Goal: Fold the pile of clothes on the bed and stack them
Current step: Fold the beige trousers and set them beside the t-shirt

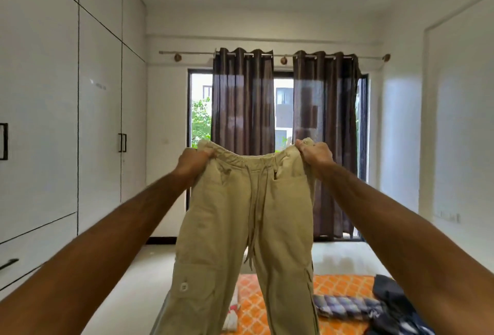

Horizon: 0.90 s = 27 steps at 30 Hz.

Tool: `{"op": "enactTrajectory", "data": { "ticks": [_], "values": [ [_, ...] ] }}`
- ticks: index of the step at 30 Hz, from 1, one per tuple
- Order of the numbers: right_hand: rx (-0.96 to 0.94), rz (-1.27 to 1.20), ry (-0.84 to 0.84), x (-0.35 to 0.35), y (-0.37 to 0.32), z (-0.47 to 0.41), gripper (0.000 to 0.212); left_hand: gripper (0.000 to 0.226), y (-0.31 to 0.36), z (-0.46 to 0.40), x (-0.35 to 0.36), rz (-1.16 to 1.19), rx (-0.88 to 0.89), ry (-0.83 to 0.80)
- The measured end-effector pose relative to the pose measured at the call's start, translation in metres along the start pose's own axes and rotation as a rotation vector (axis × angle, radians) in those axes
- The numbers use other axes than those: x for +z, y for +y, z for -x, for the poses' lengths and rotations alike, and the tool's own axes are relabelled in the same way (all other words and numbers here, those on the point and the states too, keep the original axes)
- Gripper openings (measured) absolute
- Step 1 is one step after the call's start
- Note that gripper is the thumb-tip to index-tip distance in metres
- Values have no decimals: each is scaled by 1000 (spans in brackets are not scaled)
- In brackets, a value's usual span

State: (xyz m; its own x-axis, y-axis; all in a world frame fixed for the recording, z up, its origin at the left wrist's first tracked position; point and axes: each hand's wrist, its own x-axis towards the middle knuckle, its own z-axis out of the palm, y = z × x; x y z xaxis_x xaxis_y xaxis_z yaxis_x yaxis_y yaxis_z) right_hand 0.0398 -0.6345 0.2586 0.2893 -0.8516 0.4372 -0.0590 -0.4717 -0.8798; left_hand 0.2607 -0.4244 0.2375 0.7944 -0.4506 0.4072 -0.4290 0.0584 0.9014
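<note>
Brown curtains (283,131) hung on a rod (272,54) before the far window (201,112). White wardrobe doors (80,120) with dark handles (122,142) lined the left wall.

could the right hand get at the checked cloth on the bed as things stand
Probably not yet: the right hand grips the khaki trousers by the waistband, held up high. The checked cloth lies uncovered below, so freeing that hand should do.

Two bare forearms, no sleeves showing; left hand (196,159) and right hand (315,154) without rings, watch or gloves.
</note>
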Motion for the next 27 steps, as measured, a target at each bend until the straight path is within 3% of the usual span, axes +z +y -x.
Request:
{"op": "enactTrajectory", "data": {
  "ticks": [6,11,13,18,20,23,27],
  "values": [
    [-30,-64,-187,43,-20,17,64,34,22,21,51,53,71,-68],
    [-238,18,-239,66,-51,37,43,60,33,24,76,-35,263,-161],
    [-251,6,-306,65,-56,37,54,62,41,35,73,-20,285,-190],
    [-274,-3,-470,54,-49,29,105,29,50,54,58,90,334,-309],
    [-296,-69,-482,48,-47,28,97,35,45,59,50,74,399,-397],
    [-280,-134,-438,45,-55,40,62,46,40,64,38,9,513,-458],
    [-232,-122,-244,48,-64,55,43,48,37,63,39,-300,829,-480]
  ]
}}
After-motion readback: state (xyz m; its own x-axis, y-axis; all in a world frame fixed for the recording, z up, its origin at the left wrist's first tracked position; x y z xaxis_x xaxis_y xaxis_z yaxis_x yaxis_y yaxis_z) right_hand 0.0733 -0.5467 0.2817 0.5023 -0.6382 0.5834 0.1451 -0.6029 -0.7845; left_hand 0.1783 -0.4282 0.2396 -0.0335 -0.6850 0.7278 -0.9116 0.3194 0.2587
